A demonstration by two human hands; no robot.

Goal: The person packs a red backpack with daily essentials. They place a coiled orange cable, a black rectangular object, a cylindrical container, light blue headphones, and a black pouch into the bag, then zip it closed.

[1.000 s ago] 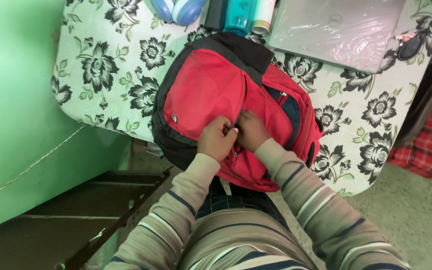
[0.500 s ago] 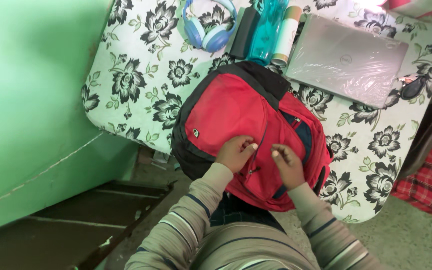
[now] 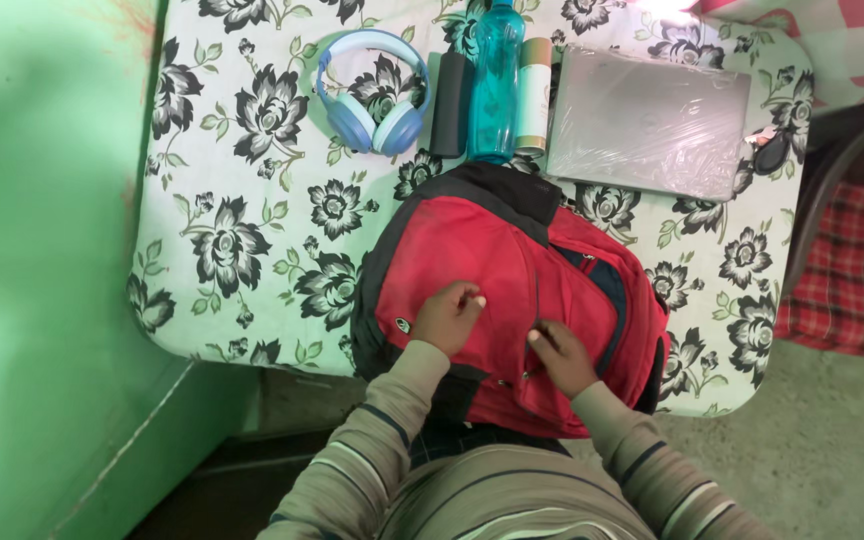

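A red and black backpack (image 3: 482,255) lies on a table with a flowered cloth (image 3: 252,200), its lower end hanging over the near edge. My left hand (image 3: 447,315) rests on the red front panel with fingers curled. My right hand (image 3: 560,357) pinches at the zipper line of the front pocket, lower on the bag. Whether a zipper pull is between its fingers cannot be told. Both arms wear striped sleeves.
Behind the backpack lie blue headphones (image 3: 370,95), a dark slim case (image 3: 449,118), a teal water bottle (image 3: 496,80), a pale cylinder (image 3: 532,95) and a grey laptop in clear wrap (image 3: 647,120). A green wall (image 3: 42,270) is at left. A red checked cloth (image 3: 857,270) is at right.
The view tilted up, showing more of the table. My hands, together at the zipper a second ago, moved apart; the right slid down along the zipper line.
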